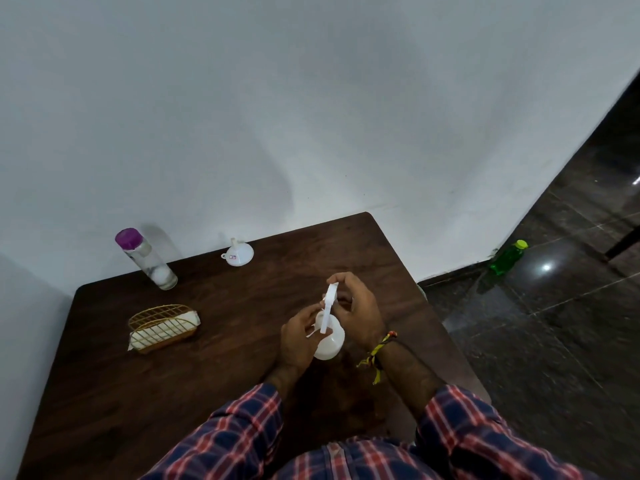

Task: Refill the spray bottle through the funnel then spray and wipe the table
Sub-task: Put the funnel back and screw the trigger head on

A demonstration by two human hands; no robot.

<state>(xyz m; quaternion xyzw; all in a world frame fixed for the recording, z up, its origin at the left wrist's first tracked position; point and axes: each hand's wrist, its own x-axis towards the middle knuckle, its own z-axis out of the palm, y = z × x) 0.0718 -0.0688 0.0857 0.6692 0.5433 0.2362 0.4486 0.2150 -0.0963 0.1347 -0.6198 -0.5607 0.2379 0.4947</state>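
Both hands are occupied at the middle of the dark wooden table (214, 358): the left hand (298, 337) is curled round the body of the white spray bottle (330, 341), presumably to steady it on the tabletop, while the spray head (329, 308) is pinched by the right hand (358, 311) at its top and side. Whether the head is being unscrewed cannot be told, but the grip suits that step. The white funnel (239, 252) is left upside down near the far edge, well apart, beside the clear bottle with a purple cap (147, 259), likely the refill supply. Tissues are kept in a wire basket (162, 327) for wiping.
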